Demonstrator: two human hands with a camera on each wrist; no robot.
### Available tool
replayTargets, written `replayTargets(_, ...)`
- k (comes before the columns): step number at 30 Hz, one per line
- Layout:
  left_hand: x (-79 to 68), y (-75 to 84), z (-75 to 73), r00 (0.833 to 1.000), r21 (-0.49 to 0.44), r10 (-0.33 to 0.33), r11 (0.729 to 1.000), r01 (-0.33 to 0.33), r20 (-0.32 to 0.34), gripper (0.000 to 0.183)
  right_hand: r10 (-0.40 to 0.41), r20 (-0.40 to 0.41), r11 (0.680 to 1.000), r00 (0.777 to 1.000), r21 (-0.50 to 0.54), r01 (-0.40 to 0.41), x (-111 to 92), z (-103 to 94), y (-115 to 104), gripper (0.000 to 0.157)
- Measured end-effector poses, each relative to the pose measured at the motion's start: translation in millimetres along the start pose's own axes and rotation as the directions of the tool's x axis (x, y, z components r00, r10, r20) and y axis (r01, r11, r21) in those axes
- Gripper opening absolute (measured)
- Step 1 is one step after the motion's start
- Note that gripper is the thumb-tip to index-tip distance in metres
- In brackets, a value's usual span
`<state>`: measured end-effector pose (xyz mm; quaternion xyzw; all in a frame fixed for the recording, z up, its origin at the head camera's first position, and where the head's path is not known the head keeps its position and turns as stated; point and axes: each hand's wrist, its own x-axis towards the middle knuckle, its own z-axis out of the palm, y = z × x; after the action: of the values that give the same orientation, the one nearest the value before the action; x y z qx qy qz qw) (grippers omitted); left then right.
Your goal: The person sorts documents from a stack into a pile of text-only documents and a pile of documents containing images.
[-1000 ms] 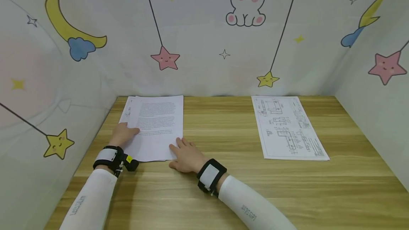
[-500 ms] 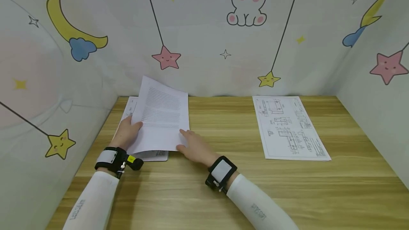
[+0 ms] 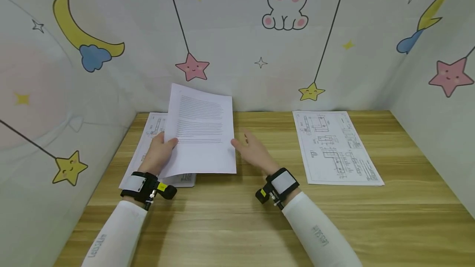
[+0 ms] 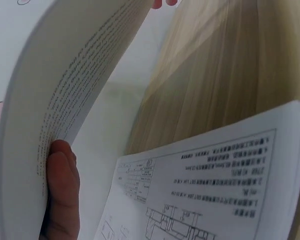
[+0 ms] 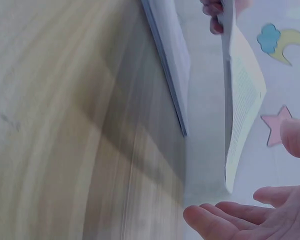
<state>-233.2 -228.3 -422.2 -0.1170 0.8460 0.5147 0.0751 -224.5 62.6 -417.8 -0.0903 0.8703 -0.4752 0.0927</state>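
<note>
A thin sheaf of text-printed papers [image 3: 202, 151] is raised and tilted over the table's left part. My left hand [image 3: 157, 153] pinches its left edge, thumb on the printed face. Beneath lies a stack of papers [image 3: 152, 125] with technical drawings, partly covered; the left wrist view shows its drawing and text [image 4: 210, 185] close up. My right hand [image 3: 256, 151] is beside the sheaf's right edge, thumb close to it. In the right wrist view, the fingers of that hand [image 5: 260, 215] are extended and apart from the sheaf [image 5: 245, 95].
Another stack of technical drawings [image 3: 335, 151] lies flat on the right of the wooden table [image 3: 222, 226]. A white cloth backdrop [image 3: 237, 40] with printed stars, moons and a rabbit rises along the back and both sides.
The text-printed papers have been lifted off the left stack and moved right, held by my left hand. My right hand went from their lower right corner to beside their right edge.
</note>
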Motion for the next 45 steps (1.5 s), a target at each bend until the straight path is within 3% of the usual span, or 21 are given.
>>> replayTargets(7,-6.0,13.9,25.9,0.998,-0.035,0.053,0.998,-0.052,0.042,0.05,0.105,0.006,0.987,0.994,0.125,-0.105,4,-22.1,12,0.076)
replayTargets(12,-10.9,20.8,48.2,0.993,-0.083,0.102,0.992,-0.097,0.058,0.045,0.138,0.023,0.965,0.99,0.221,-0.14,4,-28.1,21,0.084)
replayTargets(19,-11.4,23.3,76.6,0.985,-0.149,0.169,0.976,-0.161,0.043,0.043,0.176,-0.033,0.944,0.984,0.288,-0.16,5,-32.7,32,0.087)
replayTargets(25,-11.0,30.0,97.5,0.978,-0.185,0.201,0.964,-0.19,0.047,0.042,0.195,-0.103,0.913,0.975,0.383,-0.142,4,-35.3,40,0.071)
replayTargets(31,-12.8,36.5,112.0,0.984,-0.208,0.167,0.967,-0.149,0.068,0.043,0.263,-0.151,0.874,0.953,0.455,-0.169,0,-39.8,49,0.061)
replayTargets(38,-13.0,38.3,124.6,0.988,-0.196,0.109,0.977,-0.086,0.108,0.048,0.266,-0.216,0.913,0.94,0.37,-0.173,-7,-44.8,57,0.048)
replayTargets(45,-8.0,35.3,133.0,0.98,-0.163,0.137,0.98,-0.113,0.144,0.055,0.272,-0.229,0.94,0.935,0.271,-0.207,-9,-46.9,64,0.042)
